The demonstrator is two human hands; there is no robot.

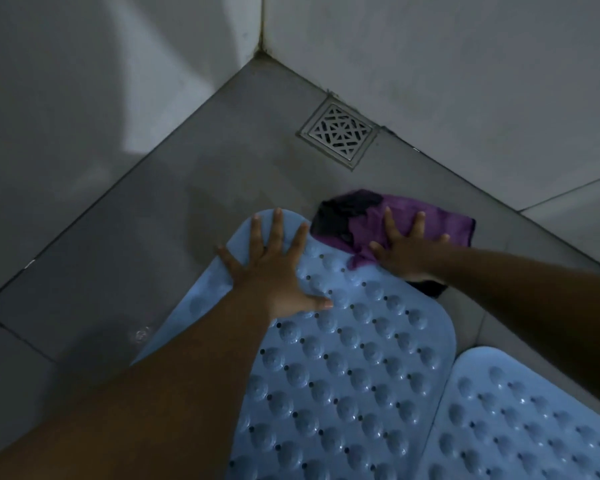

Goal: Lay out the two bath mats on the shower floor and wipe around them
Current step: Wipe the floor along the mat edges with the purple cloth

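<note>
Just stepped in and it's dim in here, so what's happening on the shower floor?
A person presses the left hand flat on a blue bath mat and the right hand flat on a purple cloth beside it. A second mat lies alongside; the drain is uncovered.

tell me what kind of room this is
Most likely a tiled shower corner in a bathroom: a metal floor drain sits by the wall, and two blue bath mats lie on the grey floor.
</note>
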